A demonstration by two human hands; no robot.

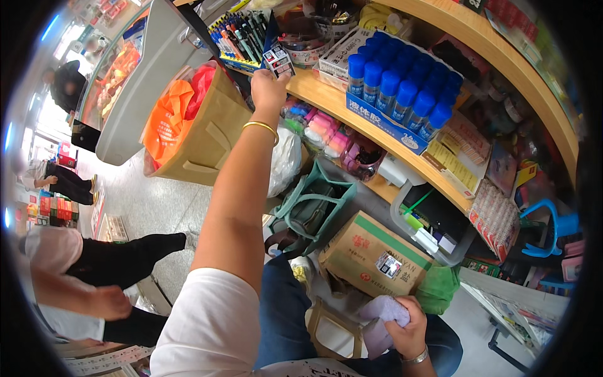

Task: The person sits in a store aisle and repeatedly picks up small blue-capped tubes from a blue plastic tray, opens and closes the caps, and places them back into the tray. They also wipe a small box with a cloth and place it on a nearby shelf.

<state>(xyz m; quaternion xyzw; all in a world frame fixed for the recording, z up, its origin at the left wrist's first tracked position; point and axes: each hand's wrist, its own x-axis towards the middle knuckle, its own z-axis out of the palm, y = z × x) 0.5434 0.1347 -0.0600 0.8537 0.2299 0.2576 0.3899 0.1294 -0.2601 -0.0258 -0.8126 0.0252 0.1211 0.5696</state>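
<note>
My left hand [268, 92] reaches to the upper shelf, its fingers shut on a small printed box [279, 60]. That box sits in front of a carton of pens [240, 40], and a gold bangle circles the wrist. Low on the right, my right hand [409, 332] grips a folded lilac towelling cloth [386, 311] above my knee. To the right of my left hand, on the same wooden shelf [311, 89], stands a blue display carton [377, 122] full of blue-capped glue bottles [400, 80].
A tan bag [212, 136] holding an orange bag [167, 122] stands left of my arm. Below the shelf are a green tote bag [320, 198], a cardboard box [372, 254] and a green cloth [438, 290]. Another person's hand [110, 301] shows at left.
</note>
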